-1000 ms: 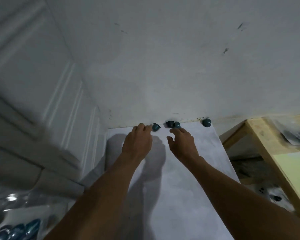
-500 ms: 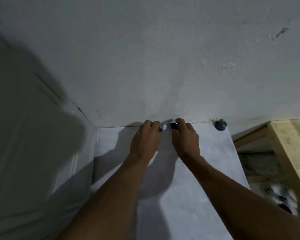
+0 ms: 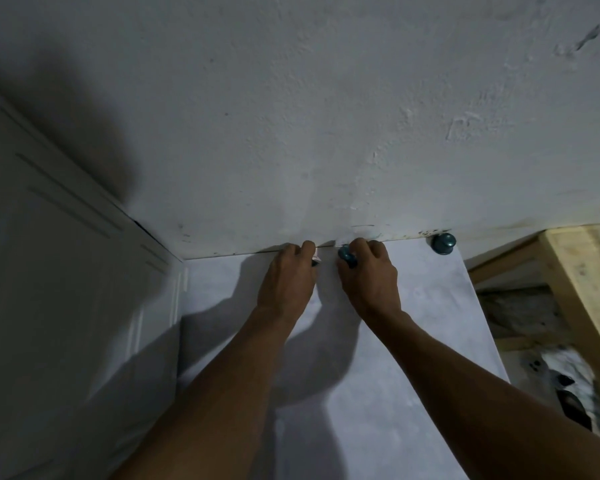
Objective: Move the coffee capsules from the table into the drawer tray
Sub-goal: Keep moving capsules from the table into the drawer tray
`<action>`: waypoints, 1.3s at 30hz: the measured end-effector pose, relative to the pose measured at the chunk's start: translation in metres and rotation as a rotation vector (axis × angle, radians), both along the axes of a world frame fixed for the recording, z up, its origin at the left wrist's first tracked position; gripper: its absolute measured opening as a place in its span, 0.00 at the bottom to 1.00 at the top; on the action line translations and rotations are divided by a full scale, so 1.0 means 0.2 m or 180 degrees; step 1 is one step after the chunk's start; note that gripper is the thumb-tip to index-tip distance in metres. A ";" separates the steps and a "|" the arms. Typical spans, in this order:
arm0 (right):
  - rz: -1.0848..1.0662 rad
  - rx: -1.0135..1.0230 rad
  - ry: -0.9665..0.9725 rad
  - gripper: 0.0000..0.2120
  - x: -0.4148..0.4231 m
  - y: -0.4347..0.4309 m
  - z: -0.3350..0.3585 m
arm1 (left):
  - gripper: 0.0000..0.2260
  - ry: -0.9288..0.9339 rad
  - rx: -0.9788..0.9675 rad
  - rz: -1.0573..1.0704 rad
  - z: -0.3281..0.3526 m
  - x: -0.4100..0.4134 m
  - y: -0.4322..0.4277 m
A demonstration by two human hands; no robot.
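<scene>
Right grip (image 3: pixel 369 282) now pinching teal capsule (image 3: pixel 346 257), left grip (image 3: pixel 286 282) pinching second capsule (image 3: pixel 315 262), third capsule (image 3: pixel 443 242) unmoved

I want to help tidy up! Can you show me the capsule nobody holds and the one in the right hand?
loose capsule (image 3: pixel 443 243), head view, its rounded teal body.
held capsule (image 3: pixel 346 255), head view, teal side left uncovered.
</scene>
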State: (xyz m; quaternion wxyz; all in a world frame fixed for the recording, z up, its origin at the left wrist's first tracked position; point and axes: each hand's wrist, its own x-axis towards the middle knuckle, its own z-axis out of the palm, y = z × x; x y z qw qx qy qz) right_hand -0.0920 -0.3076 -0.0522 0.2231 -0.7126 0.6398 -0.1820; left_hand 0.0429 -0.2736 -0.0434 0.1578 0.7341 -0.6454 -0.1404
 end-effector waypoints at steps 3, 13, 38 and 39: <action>-0.0003 -0.0004 -0.0031 0.08 0.00 0.00 0.00 | 0.09 0.0138 0.0065 0.0130 0.02 0.00 0.02; 0.0281 -0.0207 0.0066 0.17 -0.06 0.14 0.14 | 0.19 0.0839 0.0030 0.0258 0.17 -0.04 0.18; -0.0053 -0.0291 -0.0816 0.25 -0.27 1.17 0.68 | 0.18 0.2342 -0.0758 0.0222 0.60 -0.11 1.13; -0.0058 -0.0271 -0.0841 0.25 -0.27 1.23 0.68 | 0.18 0.2322 -0.0752 0.0216 0.60 -0.11 1.18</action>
